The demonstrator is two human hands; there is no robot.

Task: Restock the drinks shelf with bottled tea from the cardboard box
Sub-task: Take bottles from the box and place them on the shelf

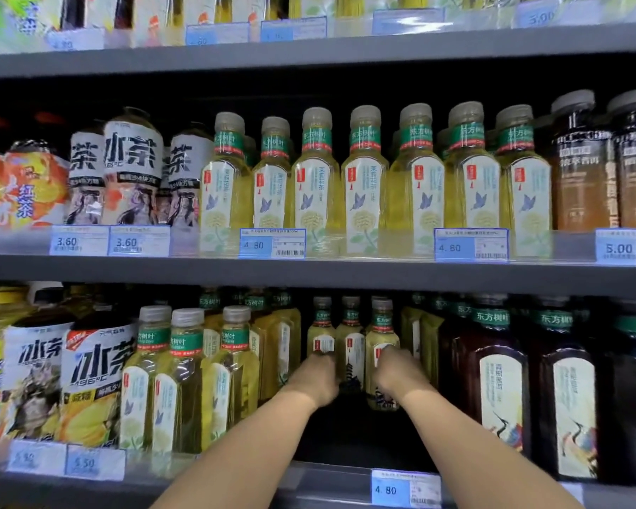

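Both my arms reach deep into a dark gap on the lower shelf [331, 479]. At the back of the gap stand three pale yellow tea bottles with green neck bands. My left hand [318, 378] wraps the left bottle [321, 332]. My right hand [395, 369] wraps the right bottle [382, 330]. The middle bottle [351, 347] stands between my hands, untouched as far as I can tell. All three are upright. The cardboard box is out of view.
Yellow tea bottles [184, 380] stand left of the gap and dark tea bottles [500, 380] right of it. The shelf above [309, 273] holds a full row of yellow tea bottles [364, 185]. Price tags [404, 488] line the shelf edges.
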